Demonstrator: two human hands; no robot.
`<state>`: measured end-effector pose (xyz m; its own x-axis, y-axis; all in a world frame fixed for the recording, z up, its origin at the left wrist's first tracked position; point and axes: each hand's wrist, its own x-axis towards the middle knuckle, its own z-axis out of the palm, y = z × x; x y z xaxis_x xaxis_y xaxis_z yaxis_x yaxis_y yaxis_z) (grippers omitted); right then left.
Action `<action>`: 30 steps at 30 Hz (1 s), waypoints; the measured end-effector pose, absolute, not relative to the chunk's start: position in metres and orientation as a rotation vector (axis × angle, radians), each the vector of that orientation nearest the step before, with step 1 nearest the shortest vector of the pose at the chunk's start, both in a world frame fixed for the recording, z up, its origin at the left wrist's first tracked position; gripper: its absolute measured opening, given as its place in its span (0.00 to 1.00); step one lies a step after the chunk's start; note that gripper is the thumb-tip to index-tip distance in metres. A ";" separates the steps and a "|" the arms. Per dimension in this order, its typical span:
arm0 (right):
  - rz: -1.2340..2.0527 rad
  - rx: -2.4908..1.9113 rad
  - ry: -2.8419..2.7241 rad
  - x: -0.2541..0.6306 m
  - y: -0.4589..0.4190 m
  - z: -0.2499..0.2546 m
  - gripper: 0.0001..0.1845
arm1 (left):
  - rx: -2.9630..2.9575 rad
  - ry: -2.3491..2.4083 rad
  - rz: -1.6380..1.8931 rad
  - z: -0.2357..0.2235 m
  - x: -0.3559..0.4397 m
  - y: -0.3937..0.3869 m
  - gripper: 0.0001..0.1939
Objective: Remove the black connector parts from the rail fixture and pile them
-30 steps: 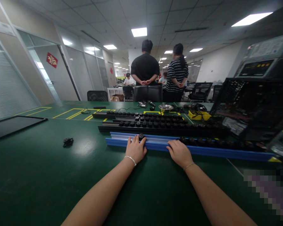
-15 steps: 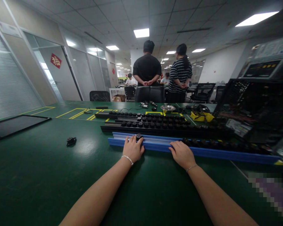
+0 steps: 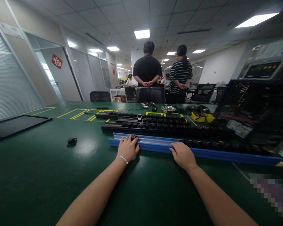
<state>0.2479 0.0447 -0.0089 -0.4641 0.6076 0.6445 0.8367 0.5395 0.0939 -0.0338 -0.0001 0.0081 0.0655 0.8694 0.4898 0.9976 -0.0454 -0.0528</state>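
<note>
A long blue rail [image 3: 155,145] with a channel along its top lies across the table. My left hand [image 3: 127,148] is closed around a small round-topped black module [image 3: 133,136] sitting in the channel near the rail's left end. Farther right, my right hand [image 3: 183,154] grips the front edge of the same rail, its fingers bent over the top. A row of black modules [image 3: 209,144] fills the channel to the right of that hand. The undersides of the modules are hidden by the rail.
Behind the blue rail lie black rails [image 3: 141,128] with more modules. A loose black part [image 3: 72,142] and a dark flat panel [image 3: 19,125] are on the left. Farther back stand a metal bowl [image 3: 168,109] and a yellow tray [image 3: 202,117]. An open black case [image 3: 257,103] is at right.
My left hand has slid leftward along the blue rail together with the black module. My right hand keeps its place on the rail. The view has shifted slightly.
</note>
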 end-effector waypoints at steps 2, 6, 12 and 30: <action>-0.543 -1.166 -2.224 0.248 0.044 -0.009 0.12 | -1.964 -1.863 -0.462 0.008 -0.037 0.000 0.21; -0.527 -1.183 -2.232 0.247 0.044 -0.008 0.12 | -1.952 -1.883 -0.457 0.010 -0.046 -0.001 0.21; -0.525 -1.176 -2.229 0.248 0.044 -0.008 0.12 | -1.981 -1.880 -0.439 0.014 -0.068 -0.003 0.20; -0.542 -1.174 -2.239 0.249 0.046 -0.010 0.12 | -1.980 -1.859 -0.414 0.013 -0.115 -0.001 0.21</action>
